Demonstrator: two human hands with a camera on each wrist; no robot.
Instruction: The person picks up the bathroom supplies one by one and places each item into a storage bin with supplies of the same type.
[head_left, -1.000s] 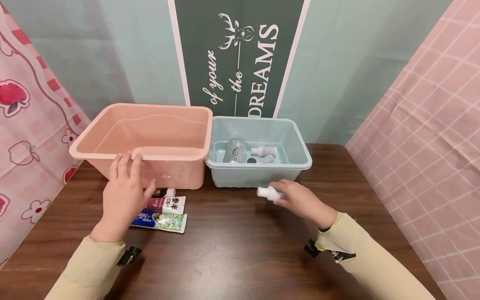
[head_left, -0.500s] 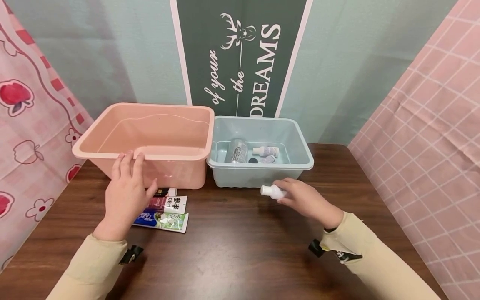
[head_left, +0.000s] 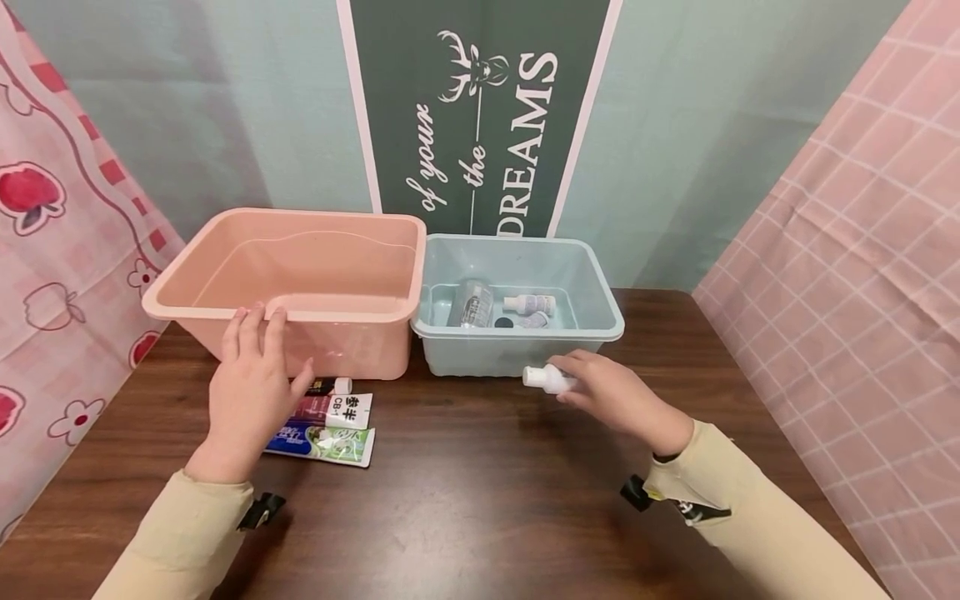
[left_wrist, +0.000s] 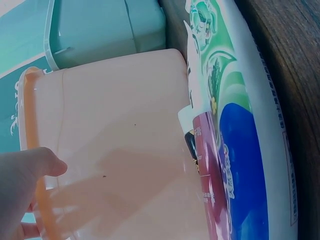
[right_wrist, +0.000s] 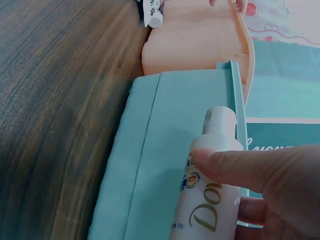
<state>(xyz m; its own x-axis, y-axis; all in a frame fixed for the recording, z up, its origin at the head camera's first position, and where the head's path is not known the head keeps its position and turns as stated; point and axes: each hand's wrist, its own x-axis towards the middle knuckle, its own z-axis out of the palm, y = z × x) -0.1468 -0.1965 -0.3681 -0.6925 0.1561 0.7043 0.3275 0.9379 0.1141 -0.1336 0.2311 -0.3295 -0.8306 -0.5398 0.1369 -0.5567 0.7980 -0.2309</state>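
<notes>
My left hand (head_left: 251, 387) holds the front rim of the pink plastic bin (head_left: 360, 346), fingertips over the edge and thumb outside by the wall. In the left wrist view, the thumb (left_wrist: 52, 162) shows against that wall. My right hand (head_left: 611, 396) grips a small white Dove bottle (head_left: 550, 379), tilted with its cap pointing left, in front of the light blue bin (head_left: 517, 354). In the right wrist view, the thumb presses across the bottle (right_wrist: 212, 195) below its cap. Inside the blue bin lie a clear bottle (head_left: 474, 304) and another small white bottle (head_left: 531, 304).
Several tubes lie before the pink bin: a green-and-blue toothpaste tube (head_left: 326, 443), a red-and-white tube (head_left: 337, 410) and a black one with a white cap (head_left: 330, 386). The brown wooden table (head_left: 465, 517) spreads in front. Cloth hangs behind and on both sides.
My right hand has shifted slightly to the right with the white bottle. The left hand stays at the pink bin's rim, and the bins and tubes keep their places.
</notes>
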